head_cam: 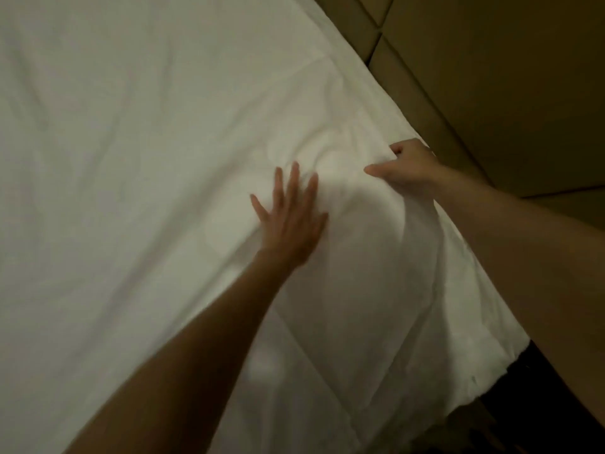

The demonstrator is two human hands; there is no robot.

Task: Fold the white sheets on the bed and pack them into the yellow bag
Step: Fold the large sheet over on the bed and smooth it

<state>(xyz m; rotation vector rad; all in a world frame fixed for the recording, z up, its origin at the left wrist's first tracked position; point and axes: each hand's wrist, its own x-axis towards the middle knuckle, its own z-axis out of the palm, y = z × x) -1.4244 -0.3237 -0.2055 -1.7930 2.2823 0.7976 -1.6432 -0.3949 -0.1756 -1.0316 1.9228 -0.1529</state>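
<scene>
A white sheet (147, 158) covers the bed and fills most of the head view. My left hand (291, 217) lies flat on it near the middle, fingers straight and spread, pressing the cloth. To its right, my right hand (406, 168) grips a bunched fold of the sheet at the bed's right edge, with the fingers curled into the cloth and the thumb on top. The cloth wrinkles and rises between the two hands. The yellow bag is out of view.
A padded brown headboard or wall panel (507, 77) runs along the right side of the bed. The sheet's edge (491, 371) hangs over a dark gap (540, 404) at the lower right.
</scene>
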